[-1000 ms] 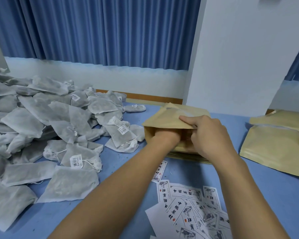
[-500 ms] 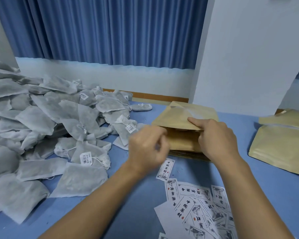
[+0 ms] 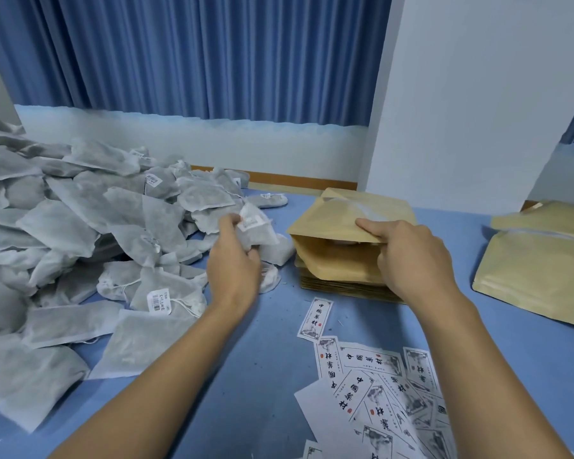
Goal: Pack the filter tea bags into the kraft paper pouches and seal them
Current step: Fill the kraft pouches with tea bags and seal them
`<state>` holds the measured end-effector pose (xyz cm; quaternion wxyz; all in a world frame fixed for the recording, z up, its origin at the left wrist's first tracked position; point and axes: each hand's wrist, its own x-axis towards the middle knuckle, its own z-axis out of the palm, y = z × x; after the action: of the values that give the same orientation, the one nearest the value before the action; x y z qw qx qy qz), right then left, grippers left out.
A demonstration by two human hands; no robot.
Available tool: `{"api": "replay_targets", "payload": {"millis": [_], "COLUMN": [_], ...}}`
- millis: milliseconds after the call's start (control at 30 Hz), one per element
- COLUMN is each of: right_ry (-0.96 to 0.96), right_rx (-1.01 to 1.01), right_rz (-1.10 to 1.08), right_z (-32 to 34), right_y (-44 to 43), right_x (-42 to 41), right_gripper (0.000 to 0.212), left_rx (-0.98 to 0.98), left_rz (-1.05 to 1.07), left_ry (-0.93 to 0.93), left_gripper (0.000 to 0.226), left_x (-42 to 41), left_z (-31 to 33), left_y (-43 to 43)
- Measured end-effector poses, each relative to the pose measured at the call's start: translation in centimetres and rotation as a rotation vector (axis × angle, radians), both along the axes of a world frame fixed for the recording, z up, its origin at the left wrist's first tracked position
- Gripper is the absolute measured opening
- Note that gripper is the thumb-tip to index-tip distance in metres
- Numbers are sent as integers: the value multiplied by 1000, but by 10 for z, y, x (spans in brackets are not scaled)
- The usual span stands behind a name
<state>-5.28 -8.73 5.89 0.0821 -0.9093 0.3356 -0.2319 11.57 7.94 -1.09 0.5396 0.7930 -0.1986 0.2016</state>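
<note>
Grey-white mesh filter tea bag (image 3: pixel 257 231) sits pinched in the curled fingers (image 3: pixel 227 223) of the left hand (image 3: pixel 234 266), just left of the tan kraft paper pouch (image 3: pixel 338 210), whose upper flap the right hand (image 3: pixel 411 256) pinches up. Best slid in flat, corner first. The heaped tea bags (image 3: pixel 80 226) crowd the left; printed paper labels (image 3: pixel 378 376) litter the blue counter (image 3: pixel 262 359)
</note>
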Motion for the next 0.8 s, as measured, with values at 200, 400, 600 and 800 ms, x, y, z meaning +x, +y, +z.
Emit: {"api": "replay_targets", "payload": {"millis": [200,400,600,800], "right_ry": [-1,-33,-14,-97], "right_rx": [-1,88,69,191], "right_rz": [37,89,176,217], "right_z": [2,7,15,20], "right_y": [-2,1,9,6], "right_x": [0,-4,-7,-10], "right_gripper": [67,72,68,65], "left_rx": [34,668,809,489], "left_rz": [-295,-379,-168,-572], "left_ry": [-900,-552,-303,392], "left_gripper": [37,47,39,43], "left_x": [-75,-95,-78,-50], "left_z": [5,11,34,43], "left_y": [2,-33,-103,-135]}}
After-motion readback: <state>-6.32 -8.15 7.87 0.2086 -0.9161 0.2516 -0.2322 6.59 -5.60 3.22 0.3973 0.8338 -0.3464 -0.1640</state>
